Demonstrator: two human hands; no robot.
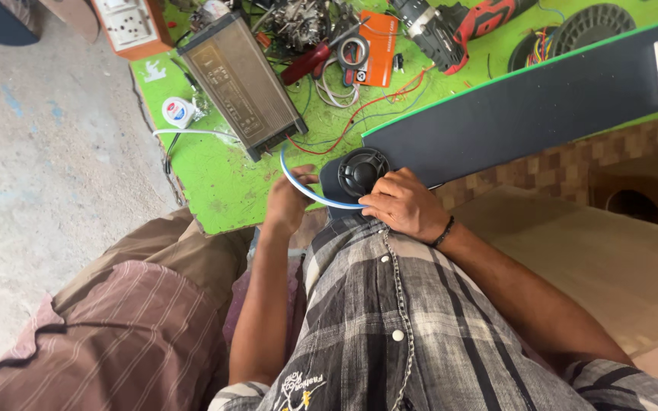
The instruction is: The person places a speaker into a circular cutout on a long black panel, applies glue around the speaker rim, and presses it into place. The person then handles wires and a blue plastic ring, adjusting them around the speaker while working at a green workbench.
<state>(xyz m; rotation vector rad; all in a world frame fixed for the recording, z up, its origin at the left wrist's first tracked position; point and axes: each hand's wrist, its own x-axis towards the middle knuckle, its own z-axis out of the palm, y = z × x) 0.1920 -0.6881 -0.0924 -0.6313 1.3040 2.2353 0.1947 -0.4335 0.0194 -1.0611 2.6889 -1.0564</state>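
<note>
A long dark navy board lies slanted across the bright green worktable, its near end carrying a round black speaker. A grey metal box rests further back. The right hand pinches a curved blue-and-white cable beside the speaker; the left hand is curled around the cable's other stretch.

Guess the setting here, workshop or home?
Most likely a small electrical repair workshop. The green workbench is strewn with loose wires, a metal power-supply box and a cordless drill. The left hand and right hand work a blue-white cable at a small round speaker.
</note>
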